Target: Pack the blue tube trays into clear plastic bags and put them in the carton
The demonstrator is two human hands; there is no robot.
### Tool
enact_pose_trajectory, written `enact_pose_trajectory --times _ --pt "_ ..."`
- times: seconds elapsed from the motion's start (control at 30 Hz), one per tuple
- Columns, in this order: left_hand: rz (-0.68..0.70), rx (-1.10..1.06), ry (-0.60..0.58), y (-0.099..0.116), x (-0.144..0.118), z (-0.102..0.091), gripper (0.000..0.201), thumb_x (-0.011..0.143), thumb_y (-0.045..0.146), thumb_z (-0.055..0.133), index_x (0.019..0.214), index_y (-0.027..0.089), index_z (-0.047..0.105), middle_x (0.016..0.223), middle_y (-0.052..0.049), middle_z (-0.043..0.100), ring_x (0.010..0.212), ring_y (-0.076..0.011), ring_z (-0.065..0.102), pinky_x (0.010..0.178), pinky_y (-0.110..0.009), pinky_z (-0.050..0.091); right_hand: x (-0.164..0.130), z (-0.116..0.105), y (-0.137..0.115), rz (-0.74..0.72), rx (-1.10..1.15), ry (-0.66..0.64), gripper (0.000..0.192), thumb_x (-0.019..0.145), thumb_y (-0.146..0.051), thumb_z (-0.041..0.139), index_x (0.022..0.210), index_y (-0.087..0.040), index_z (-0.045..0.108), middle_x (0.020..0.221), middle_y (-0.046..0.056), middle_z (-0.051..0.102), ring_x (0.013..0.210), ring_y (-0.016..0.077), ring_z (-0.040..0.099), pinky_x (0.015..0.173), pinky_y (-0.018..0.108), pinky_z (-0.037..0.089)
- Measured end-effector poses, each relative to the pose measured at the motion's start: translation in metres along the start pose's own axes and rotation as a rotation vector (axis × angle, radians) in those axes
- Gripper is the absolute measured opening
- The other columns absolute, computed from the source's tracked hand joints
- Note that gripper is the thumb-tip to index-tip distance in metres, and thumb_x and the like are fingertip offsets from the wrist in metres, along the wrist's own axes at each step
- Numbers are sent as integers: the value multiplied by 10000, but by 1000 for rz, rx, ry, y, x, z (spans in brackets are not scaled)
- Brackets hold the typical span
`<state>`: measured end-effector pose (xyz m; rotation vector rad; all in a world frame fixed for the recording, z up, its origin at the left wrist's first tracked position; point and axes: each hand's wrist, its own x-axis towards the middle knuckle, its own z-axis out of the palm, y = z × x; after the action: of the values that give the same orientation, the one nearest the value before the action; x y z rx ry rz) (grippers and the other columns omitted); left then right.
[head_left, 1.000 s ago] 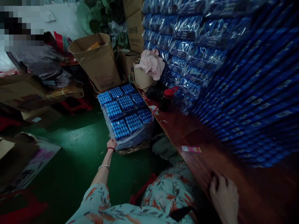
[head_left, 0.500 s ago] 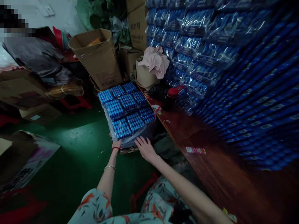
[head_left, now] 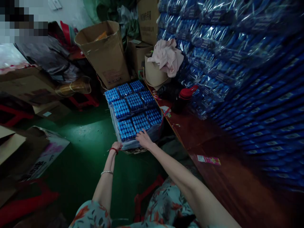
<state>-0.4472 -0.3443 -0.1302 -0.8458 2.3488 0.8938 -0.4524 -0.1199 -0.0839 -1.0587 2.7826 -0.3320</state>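
Observation:
Blue shrink-wrapped packs (head_left: 134, 103) of small rounded pieces fill a box in rows. A clear plastic bag (head_left: 130, 145) lines the box and shows along its near side. At the near left corner my left hand (head_left: 116, 146), with a red bead bracelet and a silver bangle, is closed on the bag's edge. My right hand (head_left: 144, 140) is at the middle of the near side, its fingers bent over the bag's edge against the nearest packs. The fingertips of my left hand are partly hidden.
A brown bench (head_left: 185, 136) runs along the right, bearing a black bottle with a red lid (head_left: 185, 96) and a bucket with pink cloth (head_left: 166, 58). Stacked blue packs (head_left: 213, 57) rise behind. A tall carton (head_left: 104, 53) stands beyond the box; a person (head_left: 49, 53) sits left.
My right hand has moved forward onto the near edge of the packs, and its spread fingers have bent. My left hand stays at the near left corner. The view has shifted slightly.

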Motion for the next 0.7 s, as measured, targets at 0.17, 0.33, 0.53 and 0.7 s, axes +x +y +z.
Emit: enact_pose_trajectory --times 0.17,0.33,0.53,0.7 --pt "-26 -3 -40 -15 -4 -3 268 904 365 512 907 110 594 763 -5 612 613 -86 576 580 -240 502 -4 4 -9 16 56 -47 204 841 -113 475 939 -165 647 1039 80 619 1009 191 529 967 345 367" --pt "-18 -64 -53 -21 -4 4 269 909 365 502 897 111 592 735 4 602 583 -79 560 563 -233 491 23 14 -26 41 87 -65 359 955 -258 291 1225 -219 525 1208 86 555 1010 190 551 815 318 460" --pt "-20 -190 -45 -27 0 15 313 925 395 461 886 111 588 671 21 576 514 -64 521 506 -209 460 75 36 -51 -128 34 -185 434 856 -147 477 1253 -321 510 1514 -20 252 1385 323 158 1040 625 256" --pt "-4 -234 -42 -34 2 14 314 931 389 450 859 112 581 631 36 544 479 -54 487 477 -195 436 93 47 -42 -129 -15 -252 437 878 -114 402 1247 -312 526 1543 -48 151 1401 355 70 1027 679 243"
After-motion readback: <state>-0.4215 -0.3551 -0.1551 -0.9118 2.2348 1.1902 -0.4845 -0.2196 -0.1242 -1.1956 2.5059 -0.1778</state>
